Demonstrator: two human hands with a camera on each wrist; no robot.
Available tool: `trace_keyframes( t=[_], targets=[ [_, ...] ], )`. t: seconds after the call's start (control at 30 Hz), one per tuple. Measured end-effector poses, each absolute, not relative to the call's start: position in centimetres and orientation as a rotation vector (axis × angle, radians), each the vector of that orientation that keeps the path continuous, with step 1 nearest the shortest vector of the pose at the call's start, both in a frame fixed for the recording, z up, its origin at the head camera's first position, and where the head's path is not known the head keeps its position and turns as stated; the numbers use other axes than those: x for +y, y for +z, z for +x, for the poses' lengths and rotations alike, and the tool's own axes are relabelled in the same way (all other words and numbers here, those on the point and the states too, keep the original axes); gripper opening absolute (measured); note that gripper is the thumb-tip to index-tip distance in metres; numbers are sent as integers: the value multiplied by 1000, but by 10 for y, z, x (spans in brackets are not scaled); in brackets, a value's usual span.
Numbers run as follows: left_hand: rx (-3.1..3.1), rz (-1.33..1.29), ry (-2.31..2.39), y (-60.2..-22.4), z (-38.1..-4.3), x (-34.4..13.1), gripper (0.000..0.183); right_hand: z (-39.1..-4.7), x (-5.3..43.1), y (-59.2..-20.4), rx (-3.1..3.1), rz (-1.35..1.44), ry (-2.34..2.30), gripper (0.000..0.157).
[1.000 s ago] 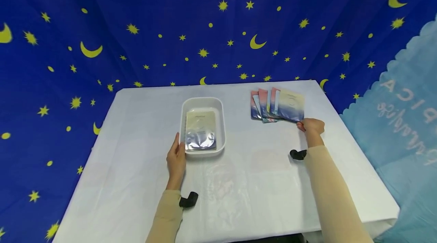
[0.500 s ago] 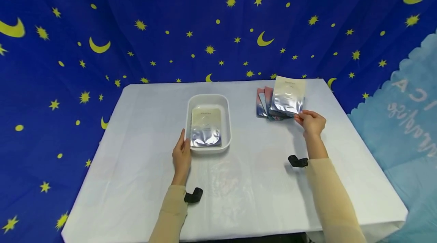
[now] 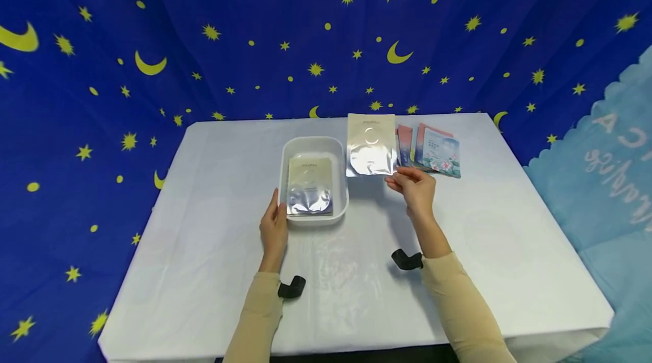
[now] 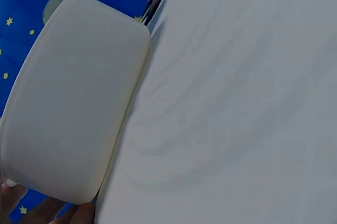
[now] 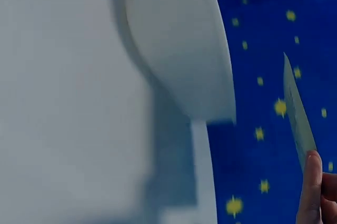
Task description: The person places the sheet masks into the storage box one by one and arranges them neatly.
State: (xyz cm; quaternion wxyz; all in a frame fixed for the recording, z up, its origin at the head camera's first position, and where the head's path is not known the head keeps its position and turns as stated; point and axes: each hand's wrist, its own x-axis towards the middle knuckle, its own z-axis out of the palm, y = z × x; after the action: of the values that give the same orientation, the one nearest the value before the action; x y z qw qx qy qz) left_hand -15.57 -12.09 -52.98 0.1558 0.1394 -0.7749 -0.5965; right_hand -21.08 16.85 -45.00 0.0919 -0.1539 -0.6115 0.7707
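Note:
My right hand (image 3: 415,190) pinches the lower right corner of a cream and silver-blue face mask packet (image 3: 370,145) between thumb and fingers. The packet is raised off the table, just right of a white plastic tray (image 3: 339,213). In the right wrist view the packet (image 5: 299,111) appears nearly edge-on above the thumb. Inside the tray lies a similar cream and silver packet (image 3: 309,184), apparently stacked on others. My left hand (image 3: 274,233) rests against the tray's near left corner, fingers extended along its outer wall. In the left wrist view the fingers (image 4: 45,211) are partly hidden by the tray.
A fanned pile of pink and blue packets (image 3: 433,150) lies at the back right of the white-covered table (image 3: 484,272), a pale blue flowered one on top. A dark blue star-patterned curtain (image 3: 244,6) hangs behind. Black wrist mounts (image 3: 406,260) project from the sleeves.
My right hand has lifted the cream packet off the pile and carried it left toward the tray, uncovering a flowered packet. The left hand stays at the tray. The head view has shifted slightly.

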Motion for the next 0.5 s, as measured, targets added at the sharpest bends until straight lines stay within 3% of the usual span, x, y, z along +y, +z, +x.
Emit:
trace_keyframes(
  t=[0.5],
  targets=[
    [-2207,393,-1696,-528,-155,-119,44,-193,84,-468,-2302,-298,2060,16]
  ],
)
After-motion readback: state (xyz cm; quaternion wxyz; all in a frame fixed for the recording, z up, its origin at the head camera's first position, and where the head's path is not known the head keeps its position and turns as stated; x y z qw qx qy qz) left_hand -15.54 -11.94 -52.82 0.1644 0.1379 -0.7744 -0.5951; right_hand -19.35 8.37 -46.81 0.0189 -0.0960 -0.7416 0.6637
